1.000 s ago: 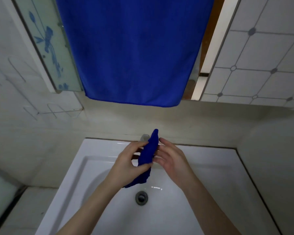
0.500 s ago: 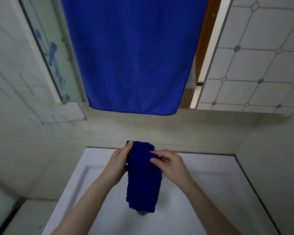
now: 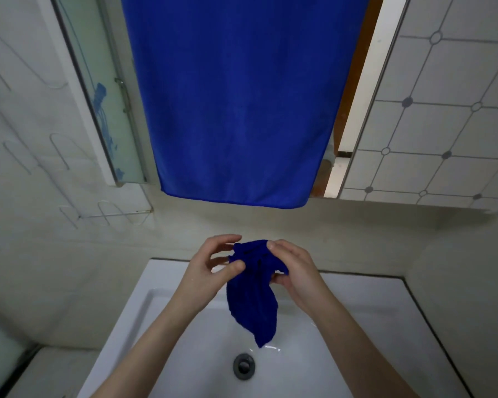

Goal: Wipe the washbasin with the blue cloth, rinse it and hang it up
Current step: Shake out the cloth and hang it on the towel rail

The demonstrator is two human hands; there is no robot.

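A small blue cloth hangs bunched above the white washbasin, its lower tip just over the drain. My right hand grips the cloth's top edge between thumb and fingers. My left hand pinches the cloth's left side with its thumb, the other fingers spread apart above it. Both hands are over the basin's back rim. The tap is hidden behind the hands and cloth.
A large blue towel hangs on the wall above the basin, covering most of a mirror. A wire rack is fixed to the tiled wall at the left. Patterned tiles fill the right.
The twisted cloth was raised from low in the basin to above its back rim and let hang loose. Both hands have shifted their grip to its top edge.
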